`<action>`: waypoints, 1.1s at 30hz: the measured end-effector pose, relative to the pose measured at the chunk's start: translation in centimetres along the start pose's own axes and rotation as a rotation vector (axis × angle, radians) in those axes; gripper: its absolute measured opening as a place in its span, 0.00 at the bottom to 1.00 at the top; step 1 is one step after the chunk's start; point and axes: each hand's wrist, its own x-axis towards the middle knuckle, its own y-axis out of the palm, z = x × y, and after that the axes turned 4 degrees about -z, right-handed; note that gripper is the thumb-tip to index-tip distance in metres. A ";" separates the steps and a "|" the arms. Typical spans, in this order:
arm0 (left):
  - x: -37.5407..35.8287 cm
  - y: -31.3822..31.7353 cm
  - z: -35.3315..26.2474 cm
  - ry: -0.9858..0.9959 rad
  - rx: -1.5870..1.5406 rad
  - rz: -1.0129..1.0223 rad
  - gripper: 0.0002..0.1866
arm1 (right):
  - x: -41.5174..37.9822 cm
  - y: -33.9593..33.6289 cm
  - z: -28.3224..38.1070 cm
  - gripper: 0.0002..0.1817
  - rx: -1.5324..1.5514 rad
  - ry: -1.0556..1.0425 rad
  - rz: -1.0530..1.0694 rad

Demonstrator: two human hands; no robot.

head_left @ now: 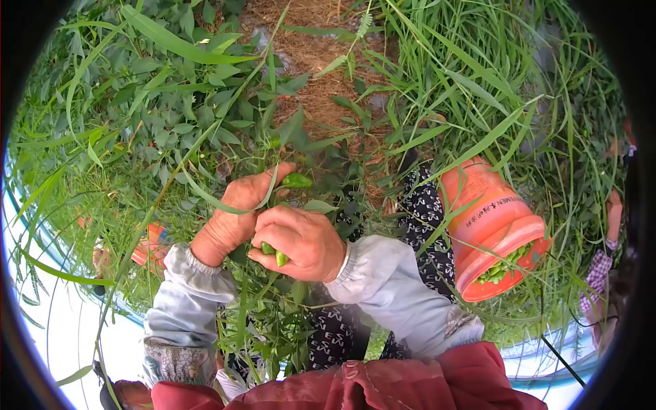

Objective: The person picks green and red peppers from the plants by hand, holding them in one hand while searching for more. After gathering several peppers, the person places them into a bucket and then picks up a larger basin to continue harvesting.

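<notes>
My left hand [239, 201] reaches into the pepper plants, its finger and thumb closed about the stem end of a green pepper [297, 180]. The far end of that pepper sticks out past the fingertips. Just below and partly over it, my right hand [304, 242] is curled round a few small green peppers [275, 254], whose ends show under the fingers. The two hands touch or nearly touch. Leaves [294, 126] and long grass blades cross in front of the left wrist and fingers.
An orange bucket [485, 219] lies tilted at the right beside my leg, with green peppers [506, 266] in its mouth. Tall grass [465, 61] leans over it. Dry straw [321, 89] covers the path ahead. Other people show at both sides, one with a checked sleeve [596, 277].
</notes>
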 end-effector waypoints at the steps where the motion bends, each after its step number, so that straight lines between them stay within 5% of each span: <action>1: 0.1 0.2 0.3 -0.001 -0.003 0.000 0.25 | -0.2 0.2 0.4 0.14 0.044 0.003 0.037; 6: 2.2 0.6 1.0 -0.043 0.009 -0.082 0.21 | -2.7 2.0 2.5 0.14 0.184 0.012 0.295; 10: 1.1 -0.4 0.4 -0.166 -0.105 -0.061 0.21 | 0.8 -2.4 0.0 0.08 0.540 0.611 -0.175; 15: -0.4 -1.4 -0.5 -0.348 -0.289 -0.068 0.23 | 1.1 -3.9 -3.2 0.12 0.440 1.027 -0.091; 21: -0.8 -1.2 0.4 -0.161 -0.040 0.001 0.19 | 1.2 -2.7 -2.4 0.24 -0.133 0.775 0.034; 26: -0.4 -1.6 -0.5 -0.055 -0.008 0.083 0.19 | 0.0 -2.1 -4.7 0.21 0.071 0.778 0.096; 28: -0.2 -1.7 -0.5 -0.048 0.127 0.228 0.22 | -0.1 -1.7 -5.0 0.20 0.125 0.939 0.210; 31: -0.1 -2.1 -0.5 -0.019 0.365 0.200 0.20 | 0.1 -1.9 -4.4 0.21 -0.138 0.892 0.348; 33: 0.1 -2.2 0.8 0.071 0.434 0.214 0.18 | 0.2 -2.1 -4.4 0.21 -0.052 0.985 0.365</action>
